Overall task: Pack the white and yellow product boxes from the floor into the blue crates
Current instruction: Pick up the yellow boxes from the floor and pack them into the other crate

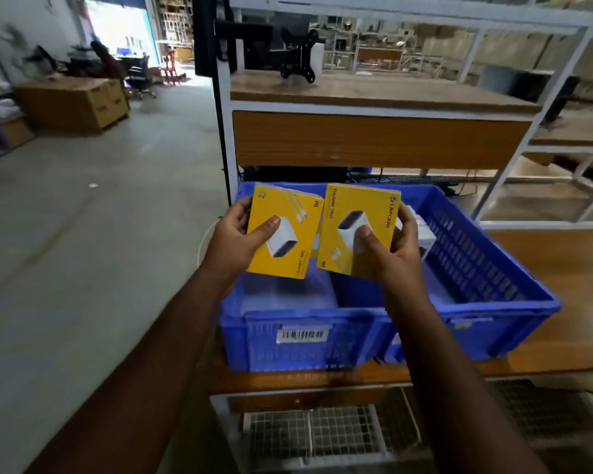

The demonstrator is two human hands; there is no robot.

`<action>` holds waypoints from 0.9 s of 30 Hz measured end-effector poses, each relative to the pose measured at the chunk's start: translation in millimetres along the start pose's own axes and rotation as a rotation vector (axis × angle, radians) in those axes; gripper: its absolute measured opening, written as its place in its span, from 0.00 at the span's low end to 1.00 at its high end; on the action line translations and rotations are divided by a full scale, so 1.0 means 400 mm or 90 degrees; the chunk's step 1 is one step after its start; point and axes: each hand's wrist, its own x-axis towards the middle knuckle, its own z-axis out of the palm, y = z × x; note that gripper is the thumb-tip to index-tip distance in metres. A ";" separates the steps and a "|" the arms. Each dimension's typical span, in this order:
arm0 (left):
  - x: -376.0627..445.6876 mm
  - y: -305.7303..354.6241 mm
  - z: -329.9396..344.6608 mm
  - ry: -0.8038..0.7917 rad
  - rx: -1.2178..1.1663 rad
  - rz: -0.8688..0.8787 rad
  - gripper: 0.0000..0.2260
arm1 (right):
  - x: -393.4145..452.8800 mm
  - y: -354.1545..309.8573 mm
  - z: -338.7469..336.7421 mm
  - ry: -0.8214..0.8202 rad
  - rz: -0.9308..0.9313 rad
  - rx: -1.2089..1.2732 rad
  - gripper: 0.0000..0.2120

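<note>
My left hand [235,234] grips a yellow product box [285,241] with a white charger pictured on its face, thumb on the front. My right hand [396,249] grips a second yellow product box [348,213] the same way. Both boxes hang side by side, slightly tilted, above the left blue crate [305,333], which carries a barcode label on its near wall. A second blue crate [486,265] stands touching it on the right. White product boxes [425,234] show inside the right crate, behind my right hand.
The crates rest on a wooden shelf [562,343] of a white metal rack [493,193]. Above them is a wooden drawer front [374,138] and a black monitor mount [295,53]. Wire mesh [315,436] lies below. Bare concrete floor [93,241] spreads left, with cardboard cartons [76,100] farther back.
</note>
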 end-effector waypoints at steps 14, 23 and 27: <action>0.311 -0.310 0.084 -0.210 0.932 -0.053 0.22 | 0.304 0.263 0.065 -0.167 0.123 -0.297 0.21; 0.410 -0.424 0.079 -0.185 0.968 0.018 0.12 | 0.386 0.286 0.095 -0.295 0.158 -0.525 0.25; 0.428 -0.458 0.073 -0.186 0.984 0.021 0.16 | 0.439 0.297 0.113 -0.260 0.200 -0.520 0.23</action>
